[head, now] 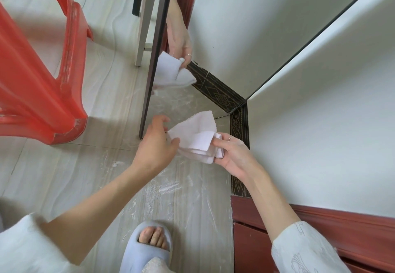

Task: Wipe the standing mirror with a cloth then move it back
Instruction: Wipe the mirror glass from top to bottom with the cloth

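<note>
The standing mirror [245, 37] leans against the white wall, its dark frame edge [155, 54] running down to the floor. A folded white cloth [196, 136] is held in front of the mirror's lower corner. My right hand [233, 155] grips the cloth's folded end between thumb and fingers; a ring shows on one finger. My left hand [156, 144] pinches the cloth's left edge with thumb and curled fingers. The mirror reflects the cloth and my right hand.
A red plastic stool [42, 80] stands on the left. A white furniture leg [145, 27] stands behind the mirror's edge. Patterned dark skirting [239, 127] lines the wall, and a red-brown door frame [299, 230] lies at lower right. My slippered foot [149, 245] stands on the smeared tile floor.
</note>
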Demonstrator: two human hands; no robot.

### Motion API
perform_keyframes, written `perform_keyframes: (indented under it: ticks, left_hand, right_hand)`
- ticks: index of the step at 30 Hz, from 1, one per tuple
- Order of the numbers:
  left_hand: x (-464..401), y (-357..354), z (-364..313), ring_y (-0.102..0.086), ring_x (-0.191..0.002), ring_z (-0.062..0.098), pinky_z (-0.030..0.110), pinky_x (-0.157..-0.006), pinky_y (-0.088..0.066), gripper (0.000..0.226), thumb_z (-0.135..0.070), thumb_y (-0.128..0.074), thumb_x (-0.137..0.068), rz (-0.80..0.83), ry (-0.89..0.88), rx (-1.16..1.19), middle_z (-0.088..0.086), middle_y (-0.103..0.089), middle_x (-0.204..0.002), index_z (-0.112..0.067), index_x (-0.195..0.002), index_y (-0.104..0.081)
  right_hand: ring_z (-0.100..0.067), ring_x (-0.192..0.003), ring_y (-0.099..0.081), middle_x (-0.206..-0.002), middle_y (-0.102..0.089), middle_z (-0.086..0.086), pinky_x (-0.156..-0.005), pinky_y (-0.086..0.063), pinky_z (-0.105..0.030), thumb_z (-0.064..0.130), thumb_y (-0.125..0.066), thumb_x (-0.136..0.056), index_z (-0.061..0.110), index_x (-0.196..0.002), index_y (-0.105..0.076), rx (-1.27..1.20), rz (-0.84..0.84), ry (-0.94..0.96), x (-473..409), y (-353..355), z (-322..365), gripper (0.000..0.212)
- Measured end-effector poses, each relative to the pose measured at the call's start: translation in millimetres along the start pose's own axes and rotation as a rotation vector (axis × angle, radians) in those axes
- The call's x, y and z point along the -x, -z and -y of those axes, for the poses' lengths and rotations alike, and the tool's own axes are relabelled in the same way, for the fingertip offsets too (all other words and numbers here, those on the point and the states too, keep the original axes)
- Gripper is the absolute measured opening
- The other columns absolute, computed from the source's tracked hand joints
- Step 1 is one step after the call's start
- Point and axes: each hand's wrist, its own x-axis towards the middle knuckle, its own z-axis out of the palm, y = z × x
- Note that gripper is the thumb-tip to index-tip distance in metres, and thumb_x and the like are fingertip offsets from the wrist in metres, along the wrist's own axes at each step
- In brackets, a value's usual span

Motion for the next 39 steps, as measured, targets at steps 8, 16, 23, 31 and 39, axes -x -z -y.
perform_keyframes:
  ticks: [8,16,23,31,39]
  left_hand:
    - [9.4,-3.6,-1.8,-0.030,-0.132,0.014,0.033,-0.108,-0.016,0.050,-0.054,-0.061,-0.078,0.178,-0.521,-0.485,-0.008,-0.044,-0.134,-0.029,-0.120,-0.053]
    - [9.1,-2.3,-15.0,-0.048,-0.058,0.014,0.018,-0.051,-0.036,0.018,-0.029,-0.039,-0.097,0.113,-0.296,-0.085,0.000,-0.051,-0.064,-0.015,-0.086,-0.043]
    - [3.0,-4.4,-13.5,-0.038,-0.045,-0.002,0.009,-0.042,-0.030,0.021,-0.030,-0.035,-0.098,0.068,-0.059,0.273,-0.006,-0.041,-0.063,-0.021,-0.082,-0.045]
    - [-1.3,-1.4,-13.9,-0.045,-0.064,0.010,0.026,-0.058,-0.037,0.019,-0.034,-0.035,-0.098,0.033,-0.008,0.436,-0.005,-0.048,-0.072,-0.029,-0.084,-0.047]
    - [1.4,-7.7,-19.8,-0.066,-0.078,0.020,0.037,-0.068,-0.054,0.017,-0.031,-0.039,-0.098,0.151,0.107,0.691,0.004,-0.066,-0.088,-0.028,-0.092,-0.054]
  right_hand:
    - [-0.016,-0.067,-0.064,-0.072,-0.067,-0.004,-0.067,-0.050,-0.033,0.002,-0.054,-0.088,0.011,-0.078,-0.060,0.156,0.074,0.001,7.7,-1.4,5.3,0.015]
    - [-0.018,-0.070,-0.055,-0.065,-0.061,-0.001,-0.069,-0.046,-0.034,-0.004,-0.057,-0.083,0.013,-0.078,-0.064,0.207,0.115,0.001,11.6,-2.1,9.8,0.019]
    - [-0.016,-0.068,-0.062,-0.075,-0.065,-0.004,-0.061,-0.048,-0.028,-0.010,-0.056,-0.080,0.016,-0.077,-0.062,0.218,0.156,-0.071,8.3,-9.1,14.4,0.027]
    - [-0.027,-0.094,-0.062,-0.105,-0.063,-0.014,-0.089,-0.047,-0.037,-0.015,-0.054,-0.076,0.007,-0.126,-0.044,-0.084,0.177,-0.192,8.1,-6.6,9.4,0.056]
    - [-0.025,-0.084,-0.067,-0.094,-0.067,-0.012,-0.076,-0.055,-0.037,0.016,-0.064,-0.074,0.004,-0.104,-0.062,0.102,0.185,-0.346,12.0,-6.0,4.9,0.032]
